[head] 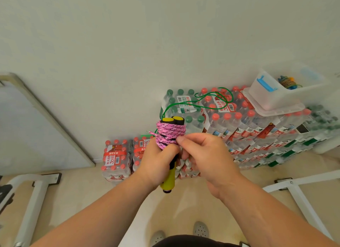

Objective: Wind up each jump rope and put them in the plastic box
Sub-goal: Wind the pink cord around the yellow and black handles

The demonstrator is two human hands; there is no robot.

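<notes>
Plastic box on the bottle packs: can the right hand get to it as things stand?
Probably yes: the plastic box stands open-topped, nothing lies between it and the right hand, though that hand is busy pinching the pink rope.

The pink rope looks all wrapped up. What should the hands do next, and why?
Probably tuck the frayed rope end under the pink wraps: the left hand grips the handles, the right hand pinches at the wraps, and that tail sticks out loose.
</notes>
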